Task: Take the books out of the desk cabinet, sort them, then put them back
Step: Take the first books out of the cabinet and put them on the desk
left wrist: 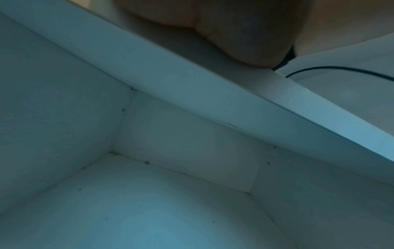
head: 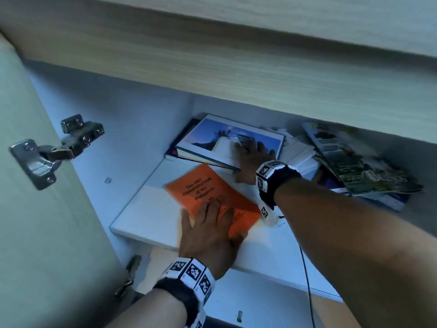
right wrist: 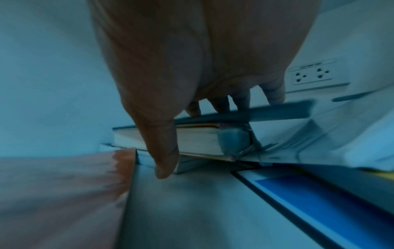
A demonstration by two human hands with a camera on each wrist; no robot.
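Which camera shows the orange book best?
The head view: the orange book lies cover-up on the shelf, title readable, left hand on it. The right wrist shows only a blurred orange corner; the left wrist shows none.

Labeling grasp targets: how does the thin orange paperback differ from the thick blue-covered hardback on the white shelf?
The thin orange paperback lies directly on the white shelf; the thick blue-covered hardback sits atop another book. The paperback is near the shelf's front, the hardback further back. The left hand lies flat on the paperback; the right hand grips the hardback, fingers on top, thumb at its edge. Both lie flat.
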